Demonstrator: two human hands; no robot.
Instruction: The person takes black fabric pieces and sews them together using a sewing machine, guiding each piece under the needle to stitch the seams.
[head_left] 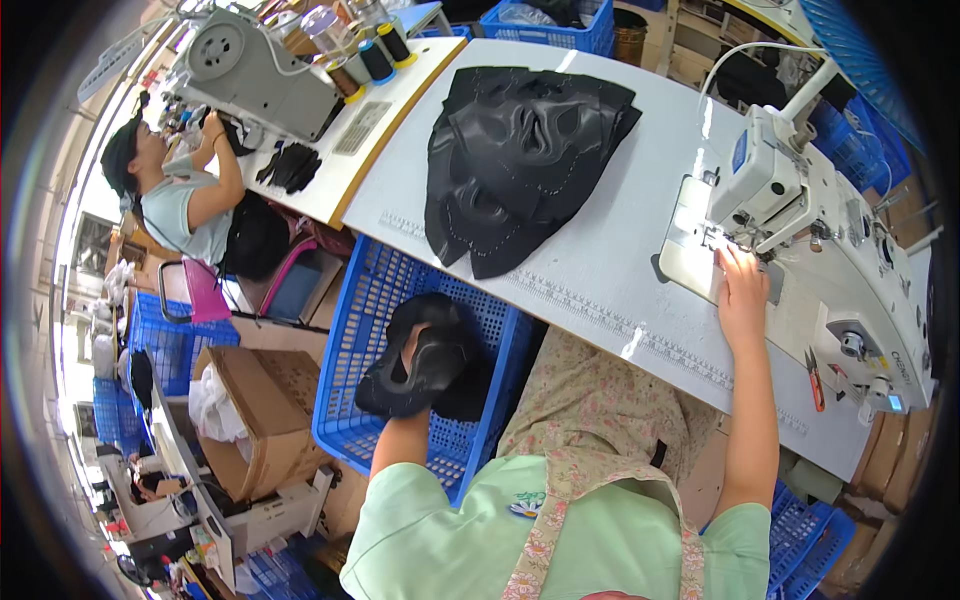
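Black shaped piece (440, 365) at the left hand (412, 343), over a blue plastic basket (372, 285) beside the white worktable (640, 220); cannot tell whether lifted clear or resting on other dark material inside. Bare skin visible through a gap in the piece, with most of the left fingers hidden; cannot tell whether spread, pressed together or pinching. Farther right, right hand (742, 280) on the bed of a white sewing machine (855, 265), fingers reaching forward and close together, tips near the needle end; cannot tell whether pinching anything there. On the worktable, left of the machine, a broad overlapping spread of black molded pieces (520, 160) with pale lines. Near the right forearm, orange-handled snips (816, 385). At upper left, a seated co-worker (195, 195) in a pale top, arms toward another sewing machine (250, 80), with thread cones (376, 62) nearby. Below, an open cardboard box (275, 420) containing a white bag (220, 408).
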